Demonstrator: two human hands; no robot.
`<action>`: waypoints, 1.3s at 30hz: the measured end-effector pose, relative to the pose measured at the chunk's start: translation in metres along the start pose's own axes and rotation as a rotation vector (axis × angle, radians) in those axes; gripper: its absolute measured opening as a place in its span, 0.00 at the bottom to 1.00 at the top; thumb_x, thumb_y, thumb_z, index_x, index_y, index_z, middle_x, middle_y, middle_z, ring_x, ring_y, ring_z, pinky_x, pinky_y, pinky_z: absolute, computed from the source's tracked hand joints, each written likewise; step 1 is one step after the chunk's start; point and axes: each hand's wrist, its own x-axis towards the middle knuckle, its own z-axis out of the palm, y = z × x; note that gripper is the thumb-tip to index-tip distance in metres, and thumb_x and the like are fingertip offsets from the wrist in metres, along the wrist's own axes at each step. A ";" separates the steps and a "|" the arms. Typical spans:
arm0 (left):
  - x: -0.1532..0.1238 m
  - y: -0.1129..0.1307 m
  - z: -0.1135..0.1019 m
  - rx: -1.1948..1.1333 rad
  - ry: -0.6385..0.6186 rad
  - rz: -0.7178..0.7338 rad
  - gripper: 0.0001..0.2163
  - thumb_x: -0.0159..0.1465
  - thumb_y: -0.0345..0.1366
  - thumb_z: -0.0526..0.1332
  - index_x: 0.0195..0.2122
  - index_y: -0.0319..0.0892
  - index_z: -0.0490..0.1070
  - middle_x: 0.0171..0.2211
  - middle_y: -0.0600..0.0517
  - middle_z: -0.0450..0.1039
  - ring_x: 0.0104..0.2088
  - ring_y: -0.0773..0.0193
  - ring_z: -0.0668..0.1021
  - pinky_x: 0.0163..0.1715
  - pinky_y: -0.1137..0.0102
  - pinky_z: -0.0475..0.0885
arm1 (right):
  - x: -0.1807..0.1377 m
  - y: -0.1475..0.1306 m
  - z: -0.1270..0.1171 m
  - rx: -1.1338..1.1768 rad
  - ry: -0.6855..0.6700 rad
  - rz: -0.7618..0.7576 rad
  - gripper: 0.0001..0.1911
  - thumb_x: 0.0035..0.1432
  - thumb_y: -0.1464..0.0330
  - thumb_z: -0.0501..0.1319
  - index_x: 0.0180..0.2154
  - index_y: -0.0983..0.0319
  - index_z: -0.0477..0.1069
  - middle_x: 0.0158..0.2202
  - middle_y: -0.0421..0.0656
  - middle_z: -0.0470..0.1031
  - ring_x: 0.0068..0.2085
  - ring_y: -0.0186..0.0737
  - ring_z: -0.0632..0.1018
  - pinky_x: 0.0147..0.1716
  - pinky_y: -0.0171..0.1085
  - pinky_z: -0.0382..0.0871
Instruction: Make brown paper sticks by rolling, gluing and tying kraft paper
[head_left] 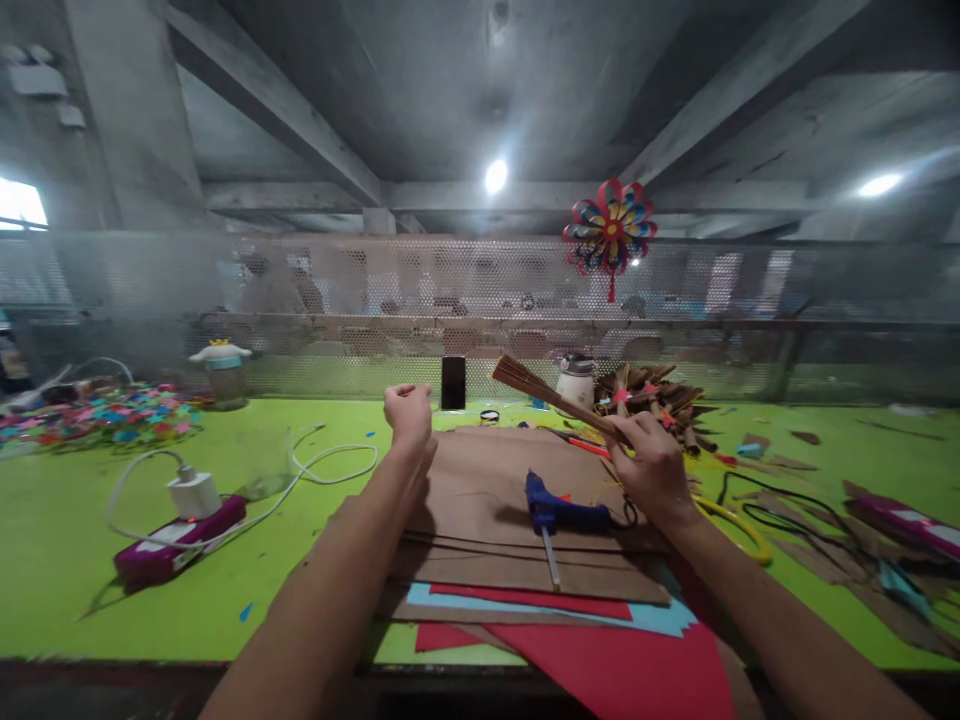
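My right hand [651,465] is closed around the narrow end of a brown pleated cardboard piece [544,388], which flares and points up to the left. My left hand [409,412] is raised at the left edge of the cardboard stack, its fingers curled together; anything inside them is hidden or too small to name. Between my forearms a blue glue gun [566,510] lies on its side on brown cardboard sheets [480,490], a pale glue stick [551,560] coming out of it. An orange-red handled tool [589,447] lies near my right hand.
Red and light blue sheets [600,660] stick out under the cardboard. A purple power strip [180,540] with a white charger and cable lies left. Behind are colourful paper stars [142,415], a phone [453,383], a white jar [576,380] and piled brown pieces [660,400]. Yellow tape [739,530] lies right.
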 end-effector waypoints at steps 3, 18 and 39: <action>-0.005 0.008 0.006 -0.046 -0.133 -0.060 0.12 0.53 0.42 0.61 0.32 0.38 0.66 0.27 0.50 0.70 0.28 0.67 0.73 0.28 0.71 0.67 | 0.000 0.000 0.001 0.006 -0.007 -0.010 0.10 0.56 0.70 0.56 0.40 0.62 0.72 0.29 0.43 0.65 0.32 0.39 0.68 0.33 0.37 0.63; -0.015 0.041 0.023 -0.411 -0.653 -0.323 0.05 0.50 0.30 0.66 0.26 0.37 0.71 0.26 0.50 0.72 0.28 0.69 0.74 0.32 0.71 0.69 | 0.002 -0.002 -0.002 0.172 0.018 0.027 0.10 0.57 0.69 0.55 0.40 0.62 0.72 0.29 0.42 0.66 0.31 0.38 0.70 0.32 0.36 0.63; -0.086 0.102 -0.055 -0.196 -1.175 -0.014 0.13 0.60 0.42 0.56 0.24 0.41 0.72 0.19 0.47 0.72 0.23 0.58 0.75 0.28 0.62 0.70 | 0.003 0.016 0.008 0.044 0.064 0.204 0.12 0.53 0.71 0.55 0.39 0.61 0.73 0.29 0.43 0.66 0.31 0.40 0.69 0.32 0.37 0.63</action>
